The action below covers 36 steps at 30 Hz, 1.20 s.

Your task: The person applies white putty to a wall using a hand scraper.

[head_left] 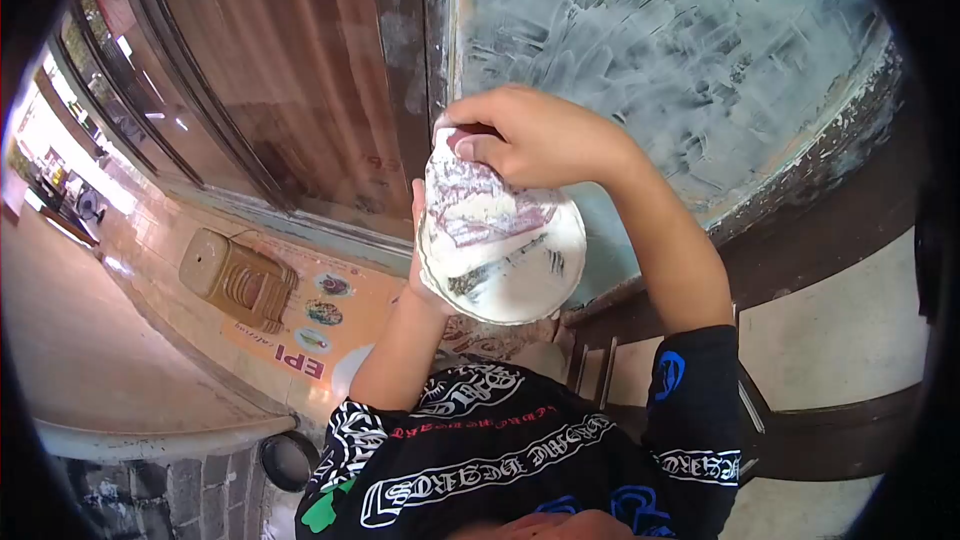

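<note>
My right hand (pixel 530 140) is closed on the narrow end of a flat reddish putty spreader (pixel 490 208), which is coated with white paste. Its wide edge lies over the mouth of a round white tub (pixel 570 285). White paste with dark streaks shows inside the tub. My left hand (pixel 420 265) grips the tub from its left side and below; most of its fingers are hidden behind it. Beyond my right hand stands a panel (pixel 640 50) smeared with whitish strokes over a blue-grey surface.
Brown-framed glass (pixel 280 50) with a curtain behind it stands at the left. A brown plastic stool (pixel 235 280) is on the tiled floor near an orange printed banner (pixel 330 315). A dark frame edge (pixel 800 200) borders the panel at the right. Grey brickwork (pixel 200 490) shows at the lower left.
</note>
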Each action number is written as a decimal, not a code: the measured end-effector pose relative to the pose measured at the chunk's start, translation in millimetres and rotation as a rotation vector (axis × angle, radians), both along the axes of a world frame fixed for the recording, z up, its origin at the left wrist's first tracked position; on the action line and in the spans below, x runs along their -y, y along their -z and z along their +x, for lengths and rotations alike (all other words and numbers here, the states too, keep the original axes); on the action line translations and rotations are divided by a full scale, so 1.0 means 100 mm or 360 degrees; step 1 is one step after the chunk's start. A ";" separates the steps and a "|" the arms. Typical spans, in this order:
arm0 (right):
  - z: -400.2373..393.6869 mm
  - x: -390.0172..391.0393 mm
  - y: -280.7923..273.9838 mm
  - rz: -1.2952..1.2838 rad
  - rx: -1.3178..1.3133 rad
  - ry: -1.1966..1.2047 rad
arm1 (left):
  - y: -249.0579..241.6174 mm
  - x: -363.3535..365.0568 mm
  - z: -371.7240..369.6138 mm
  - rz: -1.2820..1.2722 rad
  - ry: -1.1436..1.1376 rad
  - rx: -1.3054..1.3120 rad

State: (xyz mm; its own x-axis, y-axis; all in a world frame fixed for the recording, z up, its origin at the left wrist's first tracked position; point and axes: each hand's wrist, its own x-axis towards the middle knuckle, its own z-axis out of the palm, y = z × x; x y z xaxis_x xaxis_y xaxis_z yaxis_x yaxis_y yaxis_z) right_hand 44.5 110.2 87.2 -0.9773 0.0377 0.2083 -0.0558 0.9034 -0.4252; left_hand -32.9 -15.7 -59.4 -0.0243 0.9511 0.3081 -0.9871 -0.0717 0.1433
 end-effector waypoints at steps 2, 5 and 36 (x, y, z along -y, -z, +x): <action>0.03 0.04 -0.07 -0.0086 0.0025 0.0022 | 0.00 0.02 0.00 0.0015 -0.0012 -0.0006; 0.03 0.05 -0.09 -0.0147 0.0124 0.0088 | 0.02 -0.08 -0.05 0.0275 0.0084 0.0101; 0.04 -0.23 -0.28 -0.0376 -0.0235 0.0110 | -0.15 -0.10 -0.10 0.0407 0.0459 0.0451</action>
State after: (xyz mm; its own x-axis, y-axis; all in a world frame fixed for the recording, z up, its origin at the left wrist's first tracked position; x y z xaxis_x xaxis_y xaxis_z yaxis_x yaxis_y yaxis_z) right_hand 48.1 133.6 115.2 -0.9304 0.1678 0.3259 -0.0744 0.7840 -0.6163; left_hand -43.2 -5.9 -44.2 0.1124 0.8260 0.5524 -0.9695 0.2129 -0.1211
